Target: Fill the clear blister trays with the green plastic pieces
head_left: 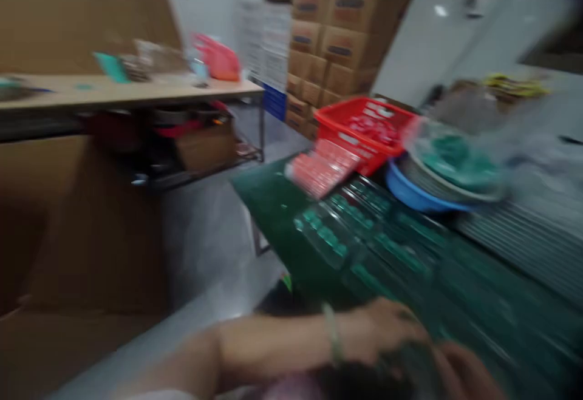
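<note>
In the blurred head view, your left hand (394, 327) and right hand (469, 366) were close together low over the green desk (268, 203); whether either gripped anything could not be told. Clear trays (341, 228) of green pieces (328, 236) lay ahead, probably light, flexible and slippery, best taken by opposite rims. Floor (204, 236) beyond the desk's left edge offered room; a blue basin (405, 190) and red basket (337, 124) crowded the far side.

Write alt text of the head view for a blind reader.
A person's blurred left hand, with a bracelet at the wrist, is near clear trays of small green pieces on a green table. Beyond stand a red basket and stacked cardboard boxes.
</note>
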`<state>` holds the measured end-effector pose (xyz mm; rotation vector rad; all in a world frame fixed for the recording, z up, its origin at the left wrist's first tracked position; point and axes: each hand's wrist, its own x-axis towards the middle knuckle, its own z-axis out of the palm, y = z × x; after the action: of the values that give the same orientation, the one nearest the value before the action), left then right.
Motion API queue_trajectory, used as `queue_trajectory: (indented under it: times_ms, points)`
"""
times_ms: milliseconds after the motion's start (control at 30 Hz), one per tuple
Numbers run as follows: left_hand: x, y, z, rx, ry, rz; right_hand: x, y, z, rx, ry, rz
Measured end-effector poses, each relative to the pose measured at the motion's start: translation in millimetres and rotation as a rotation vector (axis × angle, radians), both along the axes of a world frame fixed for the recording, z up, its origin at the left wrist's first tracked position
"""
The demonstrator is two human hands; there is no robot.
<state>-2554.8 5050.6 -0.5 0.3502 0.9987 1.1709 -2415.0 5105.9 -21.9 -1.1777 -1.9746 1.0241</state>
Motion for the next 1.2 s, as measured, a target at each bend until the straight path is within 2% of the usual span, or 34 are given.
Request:
queue_trajectory:
  times_ms: [67,100,167,267,433,600,667,700,800,867,900,967,1033,1133,1200]
  points:
    - [14,7,-3.6,0.009,-0.042,-0.204,25,-12,4.4,-0.117,0.015,-0.091]
    - [15,9,-6.0,0.016,-0.036,-0.229,28,-15,4.6,-0.213,0.077,-0.101]
    - [14,11,-10.1,0.07,-0.046,-0.245,28,-16,2.6,-0.34,0.244,-0.127]
    - [13,10,-10.5,0.124,-0.073,-0.267,24,-14,1.3,-0.442,0.4,-0.116]
    - [21,5,-5.3,0.132,-0.04,-0.315,30,-18,5.4,-0.576,0.479,-0.017]
    - [21,3,-3.1,0.073,-0.221,-0.383,39,-20,2.5,-0.702,0.561,0.09]
    - [20,5,-3.0,0.004,-0.312,-0.413,42,-21,1.0,-0.651,0.524,0.08]
    - [20,6,-3.3,-0.029,-0.348,-0.416,42,-22,1.1,-0.572,0.489,0.043]
    - [20,10,-7.0,-0.101,-0.424,-0.395,44,-25,5.5,-0.208,0.346,-0.053]
    - [21,12,-12.1,-0.165,-0.454,-0.388,46,-25,11.1,-0.025,0.254,-0.012]
    - [22,12,-15.2,-0.207,-0.462,-0.394,47,-25,13.8,0.014,0.221,0.024]
    - [24,13,-21.4,-0.267,-0.464,-0.406,48,-24,16.3,-0.006,0.198,0.067]
    - [27,14,-25.6,-0.247,-0.431,-0.355,48,-22,12.4,-0.089,0.242,0.055]
    - [31,17,-22.6,-0.218,-0.387,-0.345,45,-14,-6.5,-0.166,0.4,-0.035]
    - [32,18,-15.6,-0.173,-0.349,-0.282,44,-6,-22.9,-0.182,0.49,-0.134]
